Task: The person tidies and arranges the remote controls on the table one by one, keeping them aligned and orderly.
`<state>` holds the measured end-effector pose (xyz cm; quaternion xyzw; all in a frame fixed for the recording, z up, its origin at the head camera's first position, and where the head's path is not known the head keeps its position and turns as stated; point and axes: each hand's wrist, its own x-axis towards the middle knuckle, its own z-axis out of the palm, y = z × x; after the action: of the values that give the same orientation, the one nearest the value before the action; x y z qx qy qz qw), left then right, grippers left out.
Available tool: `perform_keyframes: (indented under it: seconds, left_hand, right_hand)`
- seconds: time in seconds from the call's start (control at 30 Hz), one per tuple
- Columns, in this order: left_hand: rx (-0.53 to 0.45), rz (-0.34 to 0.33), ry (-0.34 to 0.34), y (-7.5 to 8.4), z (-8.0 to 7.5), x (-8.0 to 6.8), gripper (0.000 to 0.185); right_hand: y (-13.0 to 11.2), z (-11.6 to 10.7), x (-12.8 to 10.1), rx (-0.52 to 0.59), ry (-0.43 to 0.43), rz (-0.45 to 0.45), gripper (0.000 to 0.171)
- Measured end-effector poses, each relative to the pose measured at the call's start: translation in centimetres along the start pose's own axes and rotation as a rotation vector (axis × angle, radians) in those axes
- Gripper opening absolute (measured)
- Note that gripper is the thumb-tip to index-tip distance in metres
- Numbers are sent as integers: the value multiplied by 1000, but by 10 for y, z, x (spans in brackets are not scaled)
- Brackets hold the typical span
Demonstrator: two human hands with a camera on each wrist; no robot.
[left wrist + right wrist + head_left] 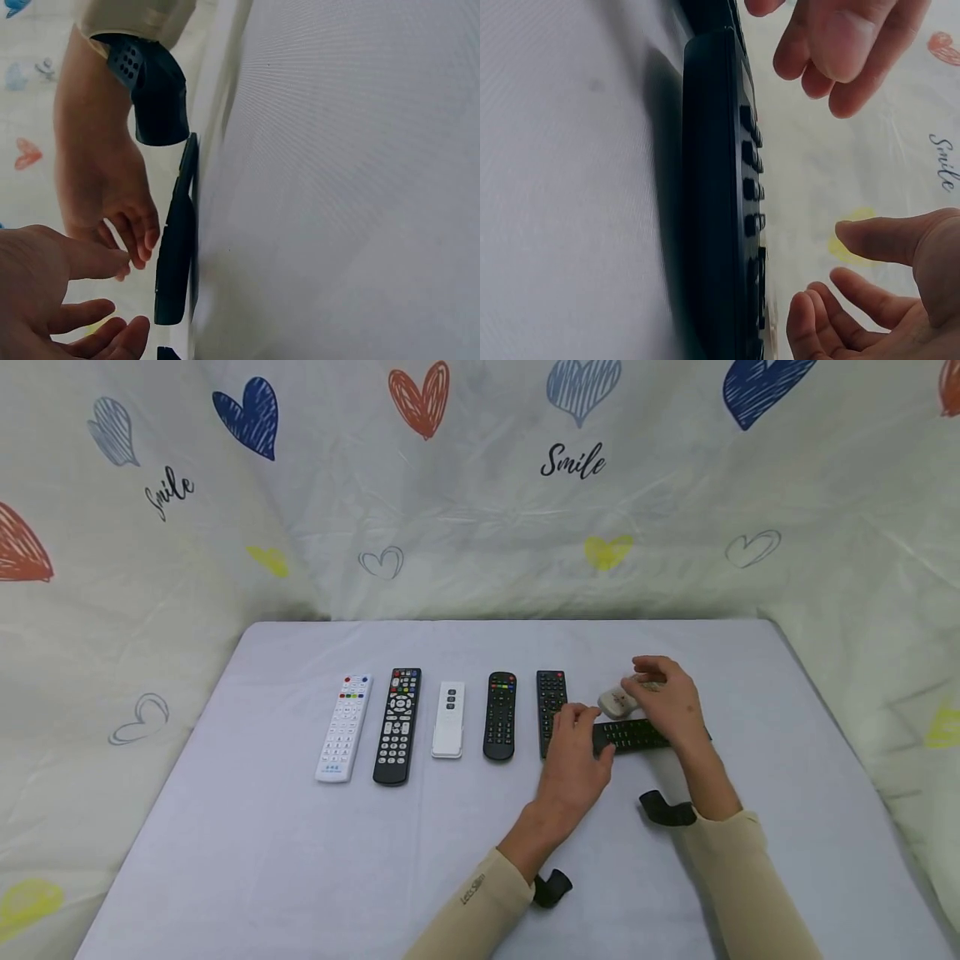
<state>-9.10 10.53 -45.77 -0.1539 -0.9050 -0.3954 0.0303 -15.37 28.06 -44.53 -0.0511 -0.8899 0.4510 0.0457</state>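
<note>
1. Done so far, by the look of it: 5 remotes stand in a neat row across the table, lengthwise near-to-far: white remote, big black remote, slim white remote, then 2 more black ones right of it.
2. Left to do, prob.: black remote lies crosswise, right of the row, not lined up; small white fob just behind it.
3. Left hand and right hand hover over that remote, fingers relaxed and spread, gripping nothing.
4. Count: 6 remotes (4 black, 2 white), 1 fob.
</note>
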Motion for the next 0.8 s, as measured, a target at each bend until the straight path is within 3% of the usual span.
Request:
perform_keyframes:
  seconds: [0.43,0.8]
  left_hand:
    - [69,-51,-88,2,4,2,57]
    - [81,-61,-127,4,7,5,58]
  right_hand:
    - [13,-13,-6,-39,60,49,51]
    - [30,-27,-17,-103,127,150,50]
